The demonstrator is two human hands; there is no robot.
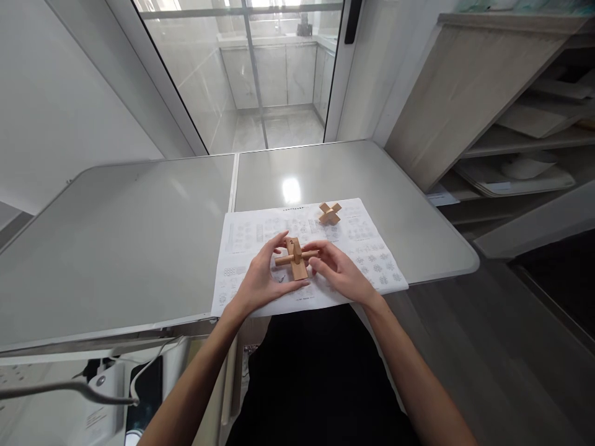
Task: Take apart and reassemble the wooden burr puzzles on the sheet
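Between my hands is a wooden interlocking puzzle (299, 270), a flat block marked "2" crossed by a thinner rod. My left hand (261, 277) grips the block by its two ends, thumb at the near end and fingers at the far end. At the rod's right end, the fingers of my right hand (338, 271) are closed around the tip. A second wooden puzzle (330, 214), shaped like a star of crossed bars, rests farther back on the printed instruction sheet (246, 232). Part of the sheet is covered by my hands.
The sheet lies on a grey folding table (186, 248) with a seam left of it. Behind stands a glazed door (279, 74). Wooden shelves (465, 93) rise at the right. At lower left, a white power bank-like device (106, 396) and cables sit below table height.
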